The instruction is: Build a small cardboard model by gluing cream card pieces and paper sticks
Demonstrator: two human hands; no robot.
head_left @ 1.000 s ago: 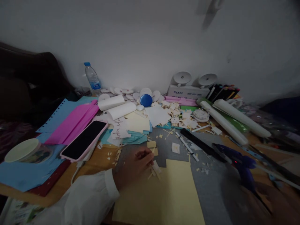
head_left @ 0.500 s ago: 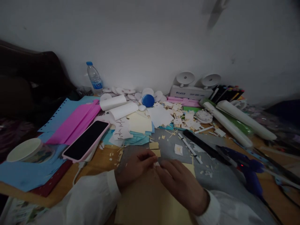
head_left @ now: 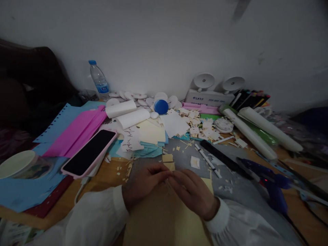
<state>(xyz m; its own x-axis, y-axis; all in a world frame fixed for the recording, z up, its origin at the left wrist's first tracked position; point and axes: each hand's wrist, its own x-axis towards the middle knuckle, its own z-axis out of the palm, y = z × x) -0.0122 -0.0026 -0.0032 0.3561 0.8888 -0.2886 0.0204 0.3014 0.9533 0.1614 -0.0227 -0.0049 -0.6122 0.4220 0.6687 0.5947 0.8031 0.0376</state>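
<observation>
My left hand (head_left: pixel 146 180) and my right hand (head_left: pixel 193 192) meet at the fingertips, both closed in a pinch. Whatever lies between them is too small and dark to make out. Below them is a large pale yellow sheet (head_left: pixel 164 222), partly shaded by the hands. Just beyond the fingertips, two small tan card pieces (head_left: pixel 167 158) lie on the grey mat (head_left: pixel 180 159). A small white square (head_left: pixel 195 162) with a yellowish middle rests to their right.
A phone (head_left: pixel 89 153) and pink paper (head_left: pixel 77 133) lie left, near a tub (head_left: pixel 23 165). Paper scraps (head_left: pixel 202 128) are heaped at the back. On the right are a white pen (head_left: pixel 208 160), a black strip (head_left: pixel 225 159) and a blue glue gun (head_left: pixel 271 184) with a red light.
The right hand has shifted slightly up and left, its fingers closer to the left hand's. A small white bit seen between the fingertips is now hidden. The view has tilted a little.
</observation>
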